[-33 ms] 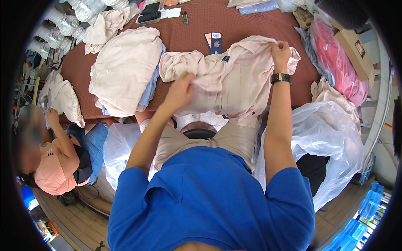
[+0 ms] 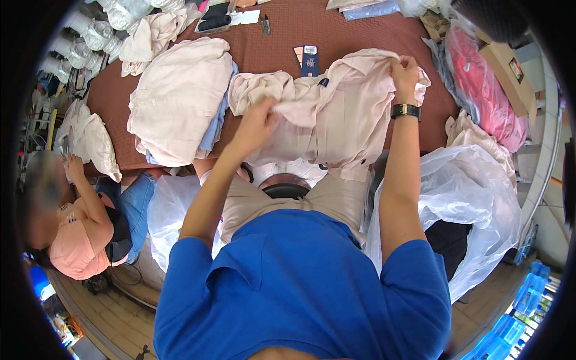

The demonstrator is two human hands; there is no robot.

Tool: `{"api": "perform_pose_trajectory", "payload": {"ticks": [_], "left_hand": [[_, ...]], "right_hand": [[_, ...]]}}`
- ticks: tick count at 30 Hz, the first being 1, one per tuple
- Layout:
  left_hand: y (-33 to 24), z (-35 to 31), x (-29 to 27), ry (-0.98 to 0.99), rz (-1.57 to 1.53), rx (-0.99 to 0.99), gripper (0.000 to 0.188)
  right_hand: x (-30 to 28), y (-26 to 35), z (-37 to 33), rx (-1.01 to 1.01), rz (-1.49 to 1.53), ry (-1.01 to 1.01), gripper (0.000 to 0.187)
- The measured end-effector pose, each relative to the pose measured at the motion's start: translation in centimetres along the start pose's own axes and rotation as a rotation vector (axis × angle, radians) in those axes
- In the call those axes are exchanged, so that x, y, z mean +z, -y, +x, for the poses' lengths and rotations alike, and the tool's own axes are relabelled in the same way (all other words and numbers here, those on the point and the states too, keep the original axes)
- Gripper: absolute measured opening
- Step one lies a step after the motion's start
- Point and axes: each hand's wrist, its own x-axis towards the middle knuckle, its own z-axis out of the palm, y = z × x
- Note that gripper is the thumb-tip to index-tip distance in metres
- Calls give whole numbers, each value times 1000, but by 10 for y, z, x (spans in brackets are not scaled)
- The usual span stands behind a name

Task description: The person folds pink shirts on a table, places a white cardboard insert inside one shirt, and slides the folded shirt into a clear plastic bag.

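A pale pink shirt lies across the near edge of the table, with its lower part hanging over toward my lap. A small dark label shows on it near the middle. My right hand, below a dark wristwatch, pinches the cloth at the shirt's far right. At the bunched left part, my left hand is closed on an edge of the same shirt; slight blur softens its fingers. Just beyond the shirt lie dark and peach cardboard tags.
Folded pale shirts with light blue cloth beneath are stacked at the left. Small snips lie farther back on the brown tablecloth. A clear plastic bag with dark cloth stands at my right. Another person sits at the left.
My left hand has shifted slightly away from me with the shirt edge. My right hand has moved very little, still gripping the cloth.
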Motion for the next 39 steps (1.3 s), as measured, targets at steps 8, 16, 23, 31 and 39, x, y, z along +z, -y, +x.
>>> {"api": "perform_pose_trajectory", "payload": {"ticks": [8,16,23,31,39], "left_hand": [[-43,19,6,-116,-135,356,29],[5,-29,-25,-562,362,-54,29],[26,-10,-65,-244,-151,-86,18],[-1,-4,-78,-139,-724,-189,26],[-13,0,-71,-142,-759,-226,24]], "right_hand": [[-3,0,1,-170,-232,5,29],[40,55,-81,-267,-9,356,29],[113,129,-183,-562,285,753,34],[128,140,-198,-260,377,936,30],[112,146,-199,-154,350,950,30]]}}
